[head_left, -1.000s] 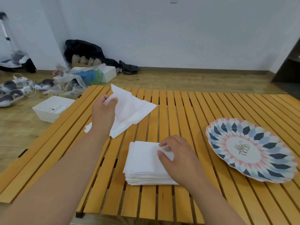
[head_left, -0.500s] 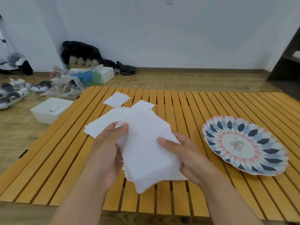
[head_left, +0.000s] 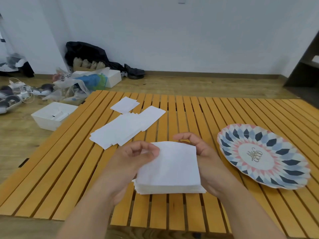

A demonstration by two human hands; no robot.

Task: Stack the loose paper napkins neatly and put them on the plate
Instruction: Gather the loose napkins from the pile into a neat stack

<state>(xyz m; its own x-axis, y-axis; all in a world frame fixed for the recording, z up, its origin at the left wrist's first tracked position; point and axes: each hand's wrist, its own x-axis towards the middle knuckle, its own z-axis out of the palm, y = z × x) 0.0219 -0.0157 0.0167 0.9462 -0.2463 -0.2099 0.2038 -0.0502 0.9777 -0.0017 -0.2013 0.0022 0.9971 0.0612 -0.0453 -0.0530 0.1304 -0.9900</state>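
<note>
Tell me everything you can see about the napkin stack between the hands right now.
The napkin stack is a thick pile of square white paper napkins, edges roughly aligned, a few lower sheets fanning out. It sits on the slatted wooden table, left of the plate. The left hand and right hand cup its sides.

Right hand (head_left: pixel 205 157) fingertips hidden behind napkin stack (head_left: pixel 170 167); left hand (head_left: pixel 133 159) palm side unseen. Stack's underside hidden. Both forearms cut by bottom edge. Counter (head_left: pixel 207 114) right corner cut beyond right grip. Plate (head_left: pixel 291 175) lettering blurred.
</note>
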